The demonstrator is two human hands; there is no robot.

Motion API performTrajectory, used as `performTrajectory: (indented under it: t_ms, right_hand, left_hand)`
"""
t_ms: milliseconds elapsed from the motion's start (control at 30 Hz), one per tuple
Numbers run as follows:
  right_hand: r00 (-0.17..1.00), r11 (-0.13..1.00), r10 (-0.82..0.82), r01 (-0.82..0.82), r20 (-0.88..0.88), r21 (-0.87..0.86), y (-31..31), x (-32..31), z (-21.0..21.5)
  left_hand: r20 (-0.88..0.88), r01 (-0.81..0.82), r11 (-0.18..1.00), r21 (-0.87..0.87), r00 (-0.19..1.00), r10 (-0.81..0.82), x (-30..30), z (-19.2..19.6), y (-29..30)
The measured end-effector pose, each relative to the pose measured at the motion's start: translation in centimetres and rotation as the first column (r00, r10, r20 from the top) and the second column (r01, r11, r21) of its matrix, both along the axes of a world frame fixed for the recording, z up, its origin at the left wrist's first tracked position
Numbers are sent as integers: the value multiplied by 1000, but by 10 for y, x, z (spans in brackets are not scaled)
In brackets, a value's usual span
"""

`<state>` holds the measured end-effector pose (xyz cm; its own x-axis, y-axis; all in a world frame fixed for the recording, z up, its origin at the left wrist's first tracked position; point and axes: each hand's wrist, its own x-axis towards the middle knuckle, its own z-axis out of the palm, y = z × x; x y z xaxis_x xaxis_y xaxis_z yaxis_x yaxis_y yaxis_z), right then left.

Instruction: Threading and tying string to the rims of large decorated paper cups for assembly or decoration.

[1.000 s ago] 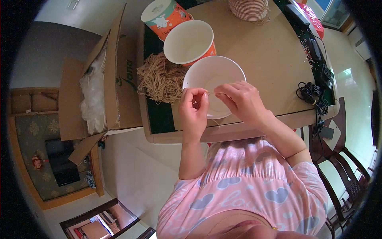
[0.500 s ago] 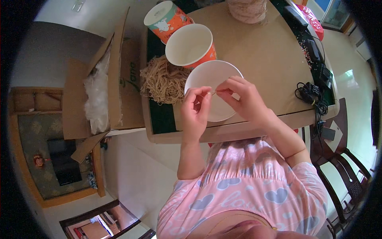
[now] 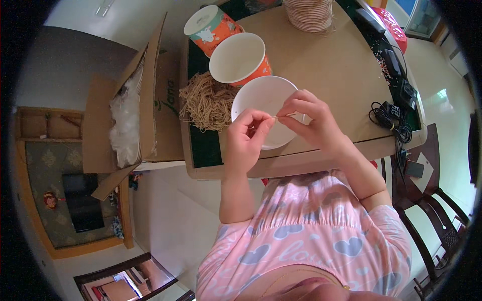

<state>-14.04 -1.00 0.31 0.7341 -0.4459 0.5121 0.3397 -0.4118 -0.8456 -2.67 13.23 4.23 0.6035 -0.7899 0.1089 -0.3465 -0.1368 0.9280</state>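
Note:
Over the white paper bucket (image 3: pixel 263 93) at the table's near edge, my two hands meet fingertip to fingertip. Between them runs a short, thin beige cord (image 3: pixel 276 117). My left hand (image 3: pixel 245 138) pinches one part of it with thumb and forefinger. My right hand (image 3: pixel 312 120) pinches it from the other side, fingers bent. Just left of the bucket lies a loose heap of tan cord (image 3: pixel 206 103). Behind stands an orange bucket with a white inside (image 3: pixel 237 57).
A second orange and green bucket (image 3: pixel 213 31) stands farther back. Stacked coils of pale cord (image 3: pixel 308 14) sit at the far side. Black adapters and tangled cables (image 3: pixel 394 118) line the right edge. On the left is an open cardboard box (image 3: pixel 168 100) with clear plastic bags (image 3: pixel 125 120).
Both hands have shifted slightly right, staying close together with the cord between them. The fingers have adjusted their pinch a little.

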Motion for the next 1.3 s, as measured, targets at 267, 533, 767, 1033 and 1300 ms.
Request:
performTrajectory:
  t_ms: [267, 533, 767, 1033, 1300]
  right_hand:
    - [999, 999, -28, 29, 38, -25, -18, -15, -16]
    - [996, 987, -94, 95, 11, -133, -18, -22, -44]
    - [995, 962, -81, 93, 54, -257, -24, -25, -47]
    - [1000, 933, 0, -10, -28, -360, -29, -27, -56]
    - [963, 961, -135, 70, -235, -266, -18, -22, -23]
  left_hand:
    - [-419, 114, 981, -154, 892, -169, -1, 27, -6]
    - [-513, 164, 938, -304, 801, -307, -2, 47, -7]
    - [-493, 201, 895, -398, 777, -393, 3, 52, -5]
    - [-535, 161, 889, -428, 748, -393, 11, 51, -6]
    - [-484, 197, 905, -376, 792, -373, 9, 52, -2]
